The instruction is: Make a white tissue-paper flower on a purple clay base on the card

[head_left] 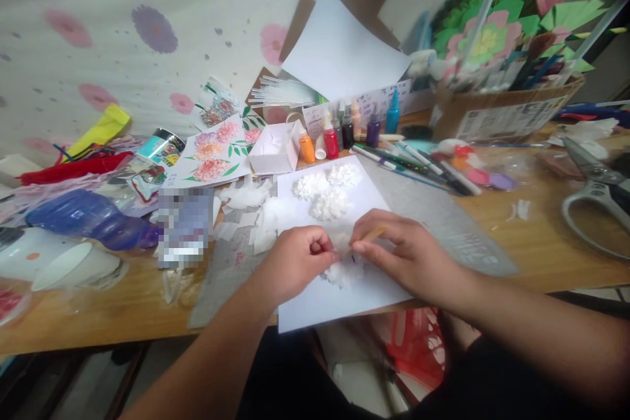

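Note:
My left hand (298, 259) is closed in a pinch on a small piece of white tissue paper (339, 243) over a white sheet (305, 312). Across from it, my right hand (401, 252) has its fingers closed around a thin tan stick (375, 233), its fingertips close to the same piece. Below both hands lies a ruffled white paper cluster (344, 273), partly hidden by them. Three fluffy white paper blossoms (329, 205) sit farther up the sheet. Loose white tissue pieces (266, 220) are scattered to its left.
A grey cutting mat (221, 302) lies beneath the sheet. Paint bottles (330, 138), a small white box (275, 151) and a flower painting (211, 151) stand behind. Pens (418, 164) and scissors (598, 190) are to the right. A plastic cup (79, 269) and blue bottle (93, 216) occupy the left.

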`<state>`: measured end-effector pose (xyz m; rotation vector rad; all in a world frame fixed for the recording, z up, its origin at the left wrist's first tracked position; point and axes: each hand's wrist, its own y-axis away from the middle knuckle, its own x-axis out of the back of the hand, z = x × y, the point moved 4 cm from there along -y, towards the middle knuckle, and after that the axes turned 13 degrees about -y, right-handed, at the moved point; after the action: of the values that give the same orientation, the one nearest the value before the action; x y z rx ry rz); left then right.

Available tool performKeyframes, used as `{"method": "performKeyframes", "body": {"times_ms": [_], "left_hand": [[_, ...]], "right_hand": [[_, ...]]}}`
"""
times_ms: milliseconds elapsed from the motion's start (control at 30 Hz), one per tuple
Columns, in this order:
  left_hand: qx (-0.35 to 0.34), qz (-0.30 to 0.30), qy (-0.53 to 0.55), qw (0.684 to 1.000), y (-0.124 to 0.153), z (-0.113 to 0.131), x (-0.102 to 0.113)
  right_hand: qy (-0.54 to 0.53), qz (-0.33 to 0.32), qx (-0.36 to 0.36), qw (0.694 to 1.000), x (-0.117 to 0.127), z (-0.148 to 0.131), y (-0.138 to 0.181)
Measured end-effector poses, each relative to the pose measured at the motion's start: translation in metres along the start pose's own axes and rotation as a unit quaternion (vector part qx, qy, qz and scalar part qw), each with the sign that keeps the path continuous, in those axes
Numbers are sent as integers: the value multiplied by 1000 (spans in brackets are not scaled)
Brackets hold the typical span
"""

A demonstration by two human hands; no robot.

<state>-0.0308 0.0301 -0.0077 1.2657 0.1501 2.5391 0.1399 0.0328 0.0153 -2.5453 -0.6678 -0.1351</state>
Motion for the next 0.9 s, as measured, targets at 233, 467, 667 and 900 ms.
{"method": "performKeyframes", "body": {"times_ms": [233, 467, 667, 900], "left_hand": [[-19, 3, -1, 1000, 2, 0, 0], [-26, 49, -41, 998, 4, -1, 1], [-24, 66, -40, 997, 8, -4, -5], [-20, 77, -4, 997, 11, -4, -8]], "right_hand": [[84, -48, 20, 995, -8, 4, -2], [86, -58, -51, 993, -20, 6, -12], [-26, -4, -106, 994, -3, 11, -12], [-74, 5, -135, 988, 1, 13, -6]]}}
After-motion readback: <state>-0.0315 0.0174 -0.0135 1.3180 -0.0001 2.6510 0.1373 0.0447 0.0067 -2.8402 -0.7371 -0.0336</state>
